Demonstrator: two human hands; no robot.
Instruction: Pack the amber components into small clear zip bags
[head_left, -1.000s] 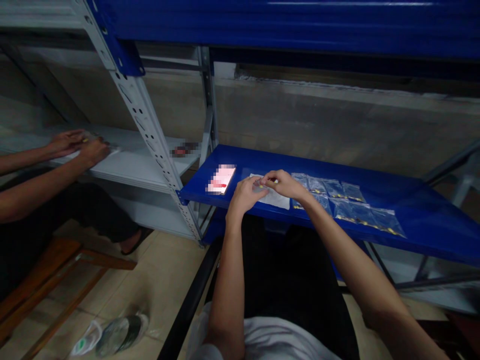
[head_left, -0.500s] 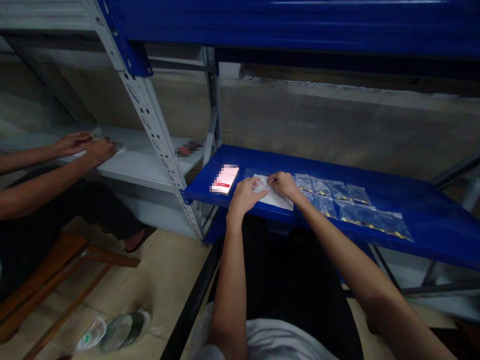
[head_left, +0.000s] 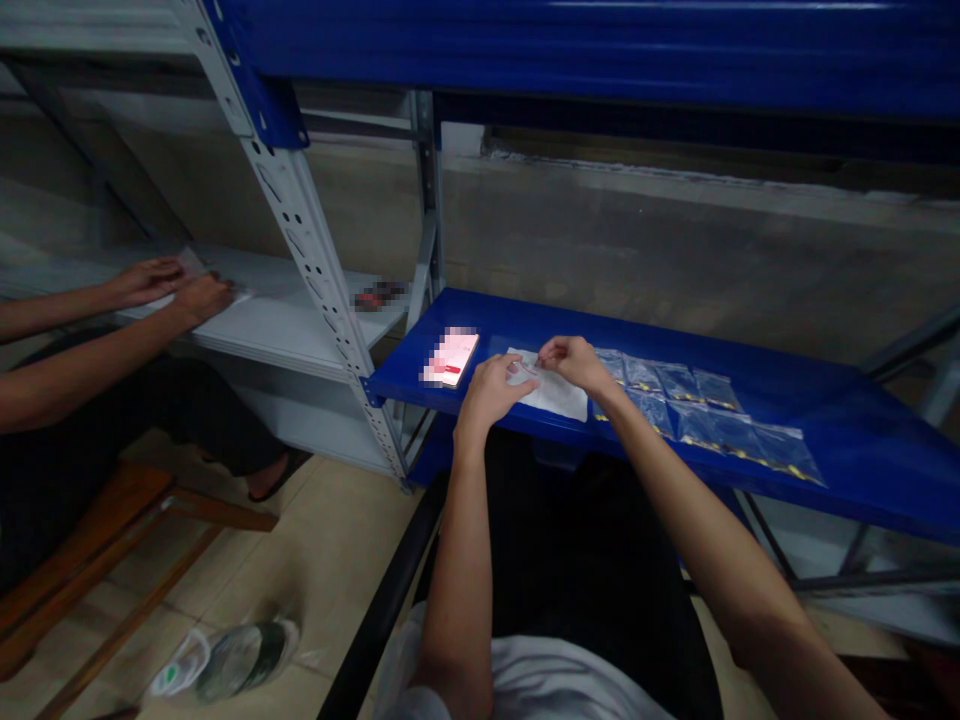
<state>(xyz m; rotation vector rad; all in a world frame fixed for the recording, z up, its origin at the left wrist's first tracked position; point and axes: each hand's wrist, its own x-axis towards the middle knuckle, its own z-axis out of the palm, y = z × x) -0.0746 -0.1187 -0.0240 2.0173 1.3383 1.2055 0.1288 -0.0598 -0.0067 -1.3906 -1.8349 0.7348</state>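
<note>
A white sheet (head_left: pixel 564 398) lies on the blue shelf (head_left: pixel 874 430) in front of me, with a thin curved reddish line near its top. My left hand (head_left: pixel 493 388) rests at the sheet's left edge, thumb and fingers spread apart around that line. Over the sheet's upper part, my right hand (head_left: pixel 574 362) has its fingertips pinched together; whatever is between them is too small to make out. To the right, several clear plastic bags (head_left: pixel 705 422) with yellow bits along their lower edges lie in two rows.
A lit phone (head_left: pixel 455 360) lies left of my hands. Beyond the grey upright post (head_left: pixel 300 230), another person's hands (head_left: pixel 196 295) hold a clear bag over a pale shelf. A wooden stool (head_left: pixel 135 510) and a plastic bottle (head_left: pixel 244 660) are at lower left. A blue beam crosses overhead.
My right hand has lifted slightly up and shifted a little, still pinched. My left hand stays put. The other person's clear bag now stands up higher between their hands.
</note>
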